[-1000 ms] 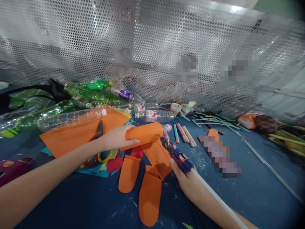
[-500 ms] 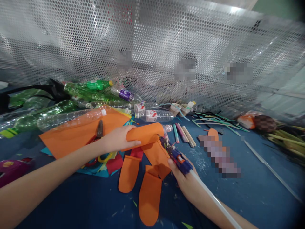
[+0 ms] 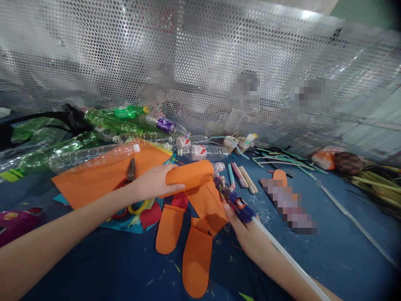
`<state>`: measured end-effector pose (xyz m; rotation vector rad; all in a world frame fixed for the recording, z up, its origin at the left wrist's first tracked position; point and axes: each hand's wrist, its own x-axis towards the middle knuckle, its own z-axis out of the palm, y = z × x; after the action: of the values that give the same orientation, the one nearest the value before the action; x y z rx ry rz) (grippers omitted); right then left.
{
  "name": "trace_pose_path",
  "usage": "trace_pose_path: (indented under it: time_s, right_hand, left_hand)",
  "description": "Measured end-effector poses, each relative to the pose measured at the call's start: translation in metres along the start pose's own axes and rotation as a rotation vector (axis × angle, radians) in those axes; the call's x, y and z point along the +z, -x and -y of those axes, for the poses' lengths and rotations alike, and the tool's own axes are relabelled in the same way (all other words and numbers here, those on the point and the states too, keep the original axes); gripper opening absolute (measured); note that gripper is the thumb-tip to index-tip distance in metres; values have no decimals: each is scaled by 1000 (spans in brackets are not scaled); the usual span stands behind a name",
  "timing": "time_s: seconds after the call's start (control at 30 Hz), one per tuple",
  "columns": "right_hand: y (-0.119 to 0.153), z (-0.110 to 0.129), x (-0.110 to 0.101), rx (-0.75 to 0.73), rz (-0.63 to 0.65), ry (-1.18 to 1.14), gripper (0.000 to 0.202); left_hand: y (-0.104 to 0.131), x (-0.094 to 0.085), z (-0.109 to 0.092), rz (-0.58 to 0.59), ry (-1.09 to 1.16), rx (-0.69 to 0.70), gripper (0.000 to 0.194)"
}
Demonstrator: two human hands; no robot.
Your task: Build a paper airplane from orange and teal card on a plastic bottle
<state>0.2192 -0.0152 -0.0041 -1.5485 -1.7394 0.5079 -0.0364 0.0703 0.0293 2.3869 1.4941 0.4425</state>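
Note:
My left hand point(image 3: 155, 180) is closed around a plastic bottle wrapped in orange paper point(image 3: 191, 174). Its clear neck sticks out on the right. In my right hand point(image 3: 246, 232) is a blue hot glue gun point(image 3: 240, 207), with a long white glue stick point(image 3: 285, 251) trailing from its back. The gun's nozzle is close to the wrapped bottle's neck end; I cannot tell whether they touch. Below lie a folded orange paper piece point(image 3: 208, 205) and two rounded orange cutouts point(image 3: 197, 261). Scissors point(image 3: 131, 170) rest on an orange sheet point(image 3: 81, 184) under my left forearm.
Green bottles point(image 3: 72, 144) and clear bottles point(image 3: 205, 152) crowd the back of the blue surface point(image 3: 134, 267), before a perforated metal panel point(image 3: 200, 50). Short coloured sticks point(image 3: 239, 174) and thin strips point(image 3: 282, 158) lie right. A purple object point(image 3: 15, 221) sits at the left edge.
My right hand and the glue gun have shifted slightly right and down, away from the bottle's neck. The wrapped bottle has tilted or turned a little; my left hand keeps its hold.

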Motion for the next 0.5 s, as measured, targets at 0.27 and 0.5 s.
trace_pose_path:
  time_s: [0.27, 0.5]
  right_hand:
    - [7, 3, 6, -29, 46, 8, 34]
    - [6, 1, 5, -22, 20, 9, 35]
  left_hand:
    - [1, 2, -1, -4, 12, 73, 69]
    - [1, 3, 0, -5, 14, 33, 71]
